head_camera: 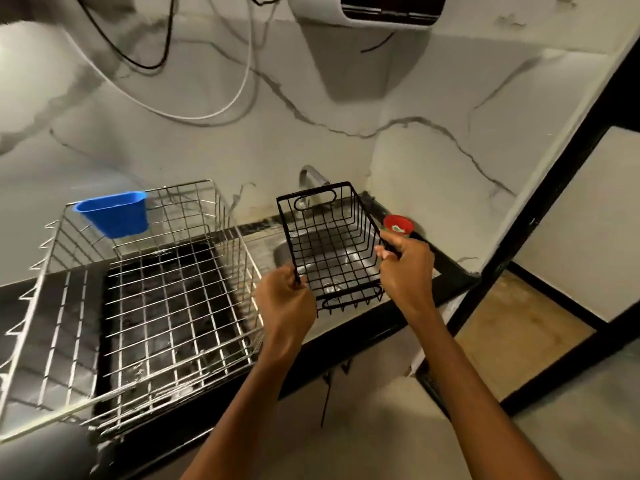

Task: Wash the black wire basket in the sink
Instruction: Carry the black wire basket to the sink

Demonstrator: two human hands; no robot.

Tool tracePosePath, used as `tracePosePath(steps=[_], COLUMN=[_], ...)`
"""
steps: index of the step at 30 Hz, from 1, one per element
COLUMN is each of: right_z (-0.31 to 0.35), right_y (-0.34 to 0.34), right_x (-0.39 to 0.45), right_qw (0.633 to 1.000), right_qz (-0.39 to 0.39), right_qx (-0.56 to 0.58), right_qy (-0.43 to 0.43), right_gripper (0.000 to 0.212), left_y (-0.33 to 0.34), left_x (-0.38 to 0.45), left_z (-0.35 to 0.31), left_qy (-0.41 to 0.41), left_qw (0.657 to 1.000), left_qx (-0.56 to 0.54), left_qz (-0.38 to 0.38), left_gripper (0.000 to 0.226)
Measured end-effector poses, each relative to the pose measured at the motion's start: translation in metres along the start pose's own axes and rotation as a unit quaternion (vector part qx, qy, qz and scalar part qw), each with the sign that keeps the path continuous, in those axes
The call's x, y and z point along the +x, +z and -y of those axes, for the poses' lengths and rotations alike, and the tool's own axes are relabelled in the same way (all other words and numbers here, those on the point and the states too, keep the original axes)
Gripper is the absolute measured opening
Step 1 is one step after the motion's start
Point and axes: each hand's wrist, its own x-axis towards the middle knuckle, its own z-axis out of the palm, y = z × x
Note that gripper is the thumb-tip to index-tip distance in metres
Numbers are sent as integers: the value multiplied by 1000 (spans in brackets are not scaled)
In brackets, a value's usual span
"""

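Both hands hold the black wire basket (pixel 332 244) above the steel sink (pixel 287 251): the left hand (pixel 287 299) pinches the near-left corner of its rim, fingers curled round the wire, while the right hand (pixel 405 261) grips the right-hand long side, thumb and fingers closed on the rim. Held clear of the basin and tilted, near end low, the basket runs its long axis away from the person toward the tap (pixel 311 176), whose spout stands just behind the far handle. Each hand is about equally near; neither is free to reach the tap. Room to lower looks open straight below, since the basin lies directly under the mesh. Crowding comes from the sides: a large silver dish rack (pixel 156 299) with a blue cup (pixel 116 213) hung on its rim stands just beside the sink on the left of the worktop (pixel 349 327), and a red lid (pixel 398 224) sits close by the right hand at the back corner. Water flow cannot be made out
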Motion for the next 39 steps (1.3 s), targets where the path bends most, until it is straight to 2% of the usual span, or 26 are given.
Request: tracePosePath(steps=[4, 11, 15, 20, 23, 25, 31, 34, 39], right_z=[-56, -138, -186, -255, -270, -283, -341, -365, -379], right_y=[14, 59, 87, 131, 145, 157, 209, 229, 240], right_x=[53, 133, 171, 202, 214, 223, 244, 248, 246], right_qw=[1000, 988, 968, 937, 925, 913, 870, 862, 855], right_qz=[0, 65, 99, 173, 197, 209, 270, 308, 334], right_qx=[21, 40, 66, 32, 8, 33, 76, 59, 18], right_qy=[21, 133, 222, 302, 325, 349, 405, 397, 395], right_gripper=[36, 39, 40, 41, 43, 45, 49, 52, 45], left_y=[61, 144, 175, 202, 222, 233, 263, 275, 280], left_x=[36, 102, 130, 156, 175, 184, 204, 205, 204], left_z=[17, 65, 88, 117, 148, 172, 226, 239, 258], left_qy=[-28, -93, -160, -242, -277, -301, -375, -405, -436], left_qw=[1000, 993, 982, 962, 953, 944, 909, 895, 878], left_qx=[0, 28, 58, 74, 67, 72, 85, 84, 96], left_qz=[-1, -60, -85, -99, -106, -116, -161, -164, -174], left_gripper=[22, 17, 22, 17, 14, 14, 30, 38, 38])
